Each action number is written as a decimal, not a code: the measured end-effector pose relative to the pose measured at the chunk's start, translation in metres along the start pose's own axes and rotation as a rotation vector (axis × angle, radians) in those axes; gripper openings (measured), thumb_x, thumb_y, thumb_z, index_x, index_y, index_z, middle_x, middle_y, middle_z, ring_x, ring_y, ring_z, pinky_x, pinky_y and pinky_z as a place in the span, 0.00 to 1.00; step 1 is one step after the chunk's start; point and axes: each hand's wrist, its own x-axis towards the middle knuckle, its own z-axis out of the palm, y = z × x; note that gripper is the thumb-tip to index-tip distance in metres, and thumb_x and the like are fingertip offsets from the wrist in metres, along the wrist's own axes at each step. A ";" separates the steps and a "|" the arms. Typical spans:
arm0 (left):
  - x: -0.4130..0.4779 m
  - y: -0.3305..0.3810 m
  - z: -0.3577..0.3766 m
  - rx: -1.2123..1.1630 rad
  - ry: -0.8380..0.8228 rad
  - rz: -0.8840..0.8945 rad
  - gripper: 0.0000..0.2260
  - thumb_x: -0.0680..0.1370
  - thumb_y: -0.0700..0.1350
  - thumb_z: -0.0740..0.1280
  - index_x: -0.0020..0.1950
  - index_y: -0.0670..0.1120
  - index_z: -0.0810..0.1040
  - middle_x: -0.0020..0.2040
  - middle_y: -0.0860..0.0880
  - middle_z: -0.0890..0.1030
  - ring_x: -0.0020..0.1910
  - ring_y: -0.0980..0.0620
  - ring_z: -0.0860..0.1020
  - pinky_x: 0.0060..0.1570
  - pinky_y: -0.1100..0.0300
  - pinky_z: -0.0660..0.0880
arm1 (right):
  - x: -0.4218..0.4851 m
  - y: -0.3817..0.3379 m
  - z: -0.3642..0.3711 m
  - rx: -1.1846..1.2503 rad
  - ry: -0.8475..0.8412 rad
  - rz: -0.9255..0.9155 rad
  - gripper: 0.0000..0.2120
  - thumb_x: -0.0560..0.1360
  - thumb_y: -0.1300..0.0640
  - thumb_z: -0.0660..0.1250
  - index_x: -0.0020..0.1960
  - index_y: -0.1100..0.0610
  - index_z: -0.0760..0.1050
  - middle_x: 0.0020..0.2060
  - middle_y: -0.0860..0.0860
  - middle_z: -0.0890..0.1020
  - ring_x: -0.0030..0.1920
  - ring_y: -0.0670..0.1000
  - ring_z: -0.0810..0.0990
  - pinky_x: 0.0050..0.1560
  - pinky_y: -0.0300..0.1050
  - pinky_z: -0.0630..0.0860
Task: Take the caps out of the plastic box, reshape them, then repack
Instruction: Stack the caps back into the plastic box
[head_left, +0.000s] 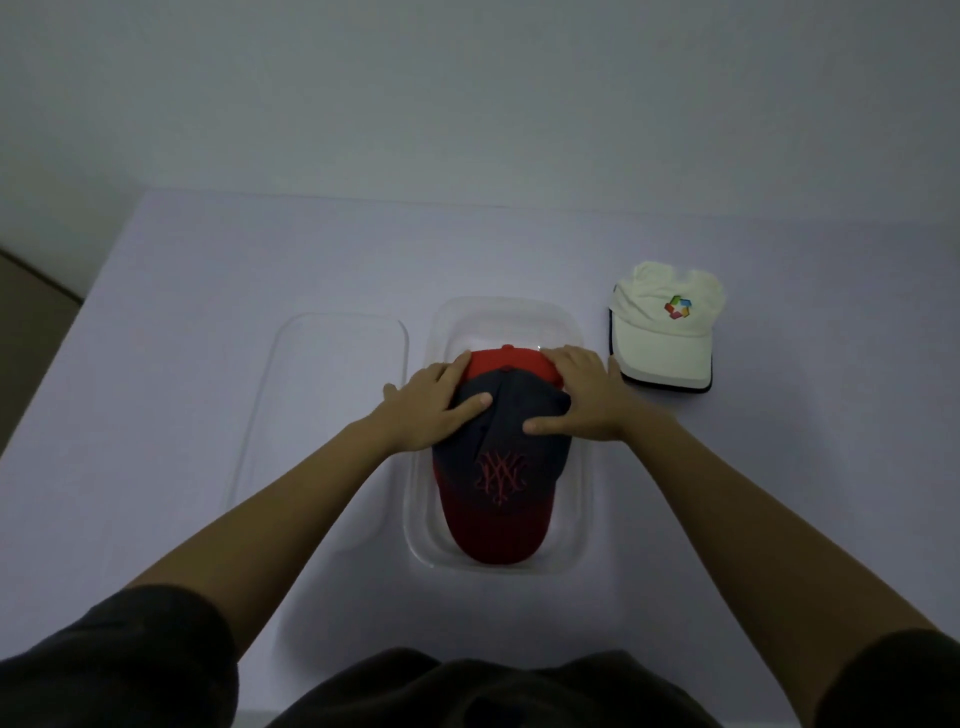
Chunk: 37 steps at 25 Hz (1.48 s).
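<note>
A clear plastic box (582, 488) stands at the table's middle. Inside it lies a dark blue cap (501, 467) with a red brim and a red embroidered logo, brim toward me. A red cap (511, 361) peeks out behind and under it at the box's far end. My left hand (434, 408) grips the blue cap's crown on its left side. My right hand (576, 400) grips the crown on its right, fingers reaching over the red cap. A white cap (665, 327) with a coloured logo rests on the table to the right of the box.
The box's clear lid (322, 415) lies flat on the white table (182, 312) just left of the box. A grey wall rises behind the table's far edge. The floor shows at the far left.
</note>
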 end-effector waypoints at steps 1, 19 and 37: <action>0.000 0.002 0.000 0.043 0.017 -0.026 0.34 0.76 0.67 0.49 0.76 0.53 0.44 0.76 0.47 0.58 0.73 0.46 0.59 0.67 0.36 0.57 | 0.000 -0.001 0.002 -0.002 -0.005 0.001 0.57 0.56 0.23 0.59 0.76 0.50 0.46 0.75 0.50 0.52 0.75 0.52 0.48 0.72 0.67 0.42; 0.094 0.126 0.005 0.076 0.121 0.177 0.30 0.81 0.56 0.49 0.76 0.40 0.45 0.78 0.42 0.47 0.76 0.46 0.47 0.73 0.52 0.45 | -0.009 0.081 0.022 1.807 0.708 0.942 0.29 0.77 0.43 0.60 0.67 0.64 0.66 0.55 0.55 0.77 0.54 0.53 0.77 0.52 0.44 0.73; 0.166 0.177 -0.007 -0.421 -0.054 0.098 0.45 0.73 0.47 0.72 0.76 0.42 0.42 0.78 0.45 0.50 0.76 0.47 0.52 0.72 0.56 0.53 | -0.024 0.101 0.041 2.227 0.823 0.800 0.19 0.79 0.61 0.59 0.69 0.64 0.65 0.66 0.61 0.71 0.65 0.57 0.72 0.62 0.49 0.71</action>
